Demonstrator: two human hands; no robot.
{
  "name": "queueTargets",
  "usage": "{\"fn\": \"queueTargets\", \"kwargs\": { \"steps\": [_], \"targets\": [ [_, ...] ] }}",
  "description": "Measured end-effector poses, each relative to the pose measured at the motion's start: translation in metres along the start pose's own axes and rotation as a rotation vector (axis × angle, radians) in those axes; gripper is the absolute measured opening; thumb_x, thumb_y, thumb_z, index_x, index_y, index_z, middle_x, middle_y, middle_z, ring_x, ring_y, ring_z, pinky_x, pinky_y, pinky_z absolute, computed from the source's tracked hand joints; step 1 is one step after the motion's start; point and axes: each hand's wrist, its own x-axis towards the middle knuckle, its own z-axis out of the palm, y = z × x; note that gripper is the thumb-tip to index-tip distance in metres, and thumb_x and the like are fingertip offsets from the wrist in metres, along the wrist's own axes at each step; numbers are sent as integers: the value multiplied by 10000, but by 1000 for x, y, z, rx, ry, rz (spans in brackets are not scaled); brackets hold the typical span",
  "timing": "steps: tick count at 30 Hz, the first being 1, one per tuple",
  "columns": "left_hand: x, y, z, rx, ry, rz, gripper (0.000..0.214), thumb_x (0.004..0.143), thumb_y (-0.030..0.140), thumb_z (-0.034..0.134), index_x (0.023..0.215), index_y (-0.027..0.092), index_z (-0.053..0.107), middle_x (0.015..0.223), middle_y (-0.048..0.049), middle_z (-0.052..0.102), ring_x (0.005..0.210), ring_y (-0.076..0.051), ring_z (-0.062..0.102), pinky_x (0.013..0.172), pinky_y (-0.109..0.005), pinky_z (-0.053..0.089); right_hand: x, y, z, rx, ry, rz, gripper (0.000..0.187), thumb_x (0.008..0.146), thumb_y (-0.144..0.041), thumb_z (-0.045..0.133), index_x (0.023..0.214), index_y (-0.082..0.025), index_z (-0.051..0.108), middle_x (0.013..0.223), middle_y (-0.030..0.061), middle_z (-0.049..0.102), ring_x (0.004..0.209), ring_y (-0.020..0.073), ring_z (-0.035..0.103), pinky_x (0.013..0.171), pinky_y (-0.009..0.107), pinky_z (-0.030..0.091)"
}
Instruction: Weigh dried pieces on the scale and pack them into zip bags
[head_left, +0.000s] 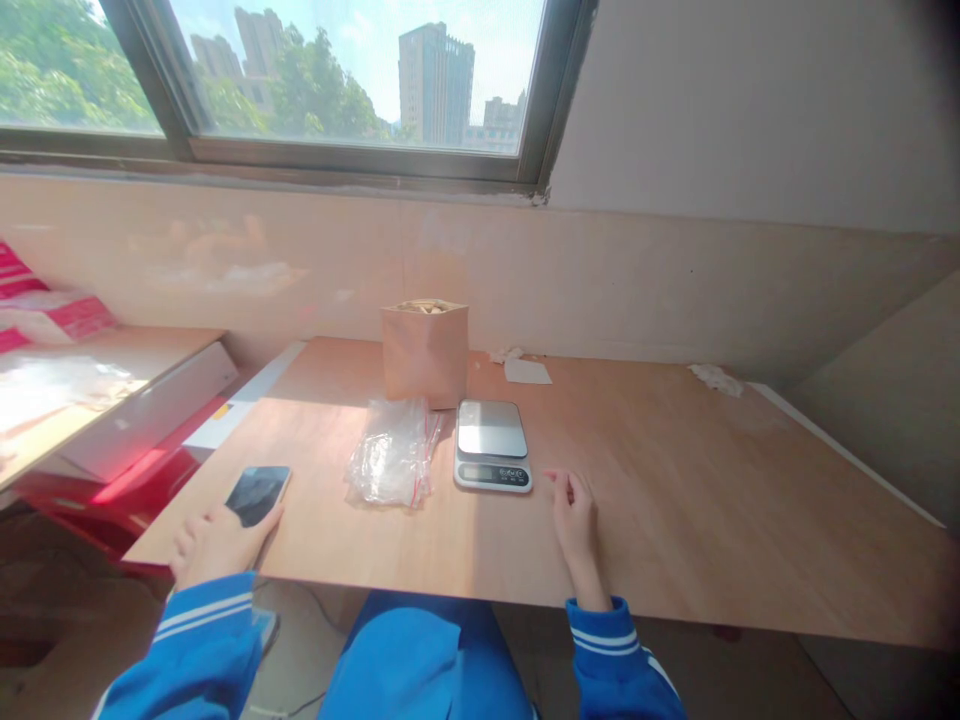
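Observation:
My left hand (221, 543) grips the near end of a smartphone (259, 495) by the left front edge of the table, with the thumb along its right side. The phone's dark screen faces up. My right hand (576, 510) rests on the tabletop with its fingers curled in, and I see nothing in it. Just left of that hand is a kitchen scale (493, 445) with a silver plate and a small display. Clear zip bags (396, 455) with red seals lie in a pile to the scale's left. Behind them stands a brown paper bag (425, 355), its top open; its contents are hard to make out.
The wooden table (675, 480) reaches back to the wall. A white slip of paper (527, 371) and crumpled tissue (716, 379) lie near its back edge. Beyond a gap on the left is another table (176, 350), with a red stool (142, 500) below. A window (360, 80) is above.

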Motion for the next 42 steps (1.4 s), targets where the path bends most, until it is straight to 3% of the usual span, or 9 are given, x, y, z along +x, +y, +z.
{"fn": "queueTargets", "kwargs": {
  "steps": [3,11,19,25,29,32,35,38,42],
  "targets": [
    [-5,4,-6,98,-84,-47,788,703,700,341,1180,102,528,1263,-260,543,1233,-388,501,972,-479,412,0,1,1,5,-4,7,423,946,-461,357,865,-179,661,919,111,669,881,247,595,757,354,453],
    [8,-7,-10,101,-162,38,877,684,761,392,1222,76,497,1311,-271,521,1233,-408,498,969,-458,418,1,4,1,-39,13,-16,432,946,-453,346,857,-180,669,910,111,672,885,247,591,776,357,440],
    [-3,-6,-10,170,-93,55,811,756,730,345,1186,61,505,1240,-268,544,1209,-388,519,985,-427,402,2,6,2,-32,18,1,430,934,-453,357,838,-178,673,899,115,671,869,245,587,770,355,438],
    [-5,-16,-7,202,-173,144,802,725,733,410,1177,77,503,1233,-258,543,1201,-379,534,950,-410,423,2,9,2,-28,14,40,416,926,-441,356,847,-177,668,898,111,657,871,246,580,767,357,445],
    [-7,-17,-3,197,-198,110,807,751,717,410,1222,66,490,1274,-261,513,1212,-395,506,950,-446,412,0,9,2,-18,3,78,422,925,-454,358,858,-175,667,894,107,650,840,238,580,750,353,454],
    [-16,-4,-4,152,-115,103,760,795,623,448,1295,51,457,1307,-258,490,1215,-405,479,979,-492,376,-1,8,2,-17,-6,97,434,925,-477,357,848,-180,663,875,102,651,816,233,583,747,353,458],
    [-35,20,-8,13,42,212,700,842,502,462,1378,54,410,1303,-259,493,1174,-392,497,969,-513,371,-1,8,2,-20,-17,88,443,924,-493,352,834,-185,658,870,100,651,829,235,583,763,358,463],
    [-58,51,-13,-179,49,477,553,868,415,469,1348,141,471,1325,-189,509,1182,-327,510,994,-474,381,-2,8,1,-23,-28,89,452,924,-502,355,827,-181,657,878,104,651,833,235,584,755,359,467],
    [-80,82,-10,-324,40,541,484,851,362,525,1303,190,500,1332,-152,512,1202,-323,508,1004,-500,393,-2,8,0,-29,-36,99,462,928,-516,360,840,-179,663,879,106,651,818,234,583,744,358,466]
  ]
}}
